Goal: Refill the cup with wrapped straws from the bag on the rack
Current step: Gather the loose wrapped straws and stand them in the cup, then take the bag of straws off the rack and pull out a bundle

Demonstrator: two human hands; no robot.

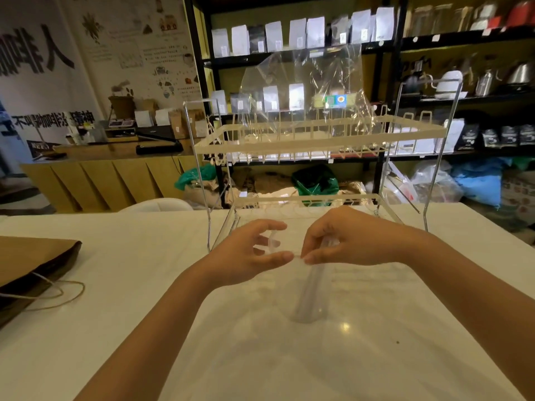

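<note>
A bundle of clear wrapped straws (pixel 311 293) points down and towards me over the white table (pixel 115 314), and my right hand (pixel 347 241) is closed around its upper end. My left hand (pixel 249 253) is beside it with fingers spread. Its thumb tip meets my right fingertips, and a small clear curl sits between its fingers. A crumpled clear plastic bag (pixel 307 91) stands on the top tier of the wire rack (pixel 318 140), just behind my hands. I see no cup.
A brown paper bag (pixel 31 264) with string handles lies at the table's left edge. Behind the rack stand dark shelves (pixel 388 82) with pouches and kettles. A wooden counter (pixel 101 175) is at the back left.
</note>
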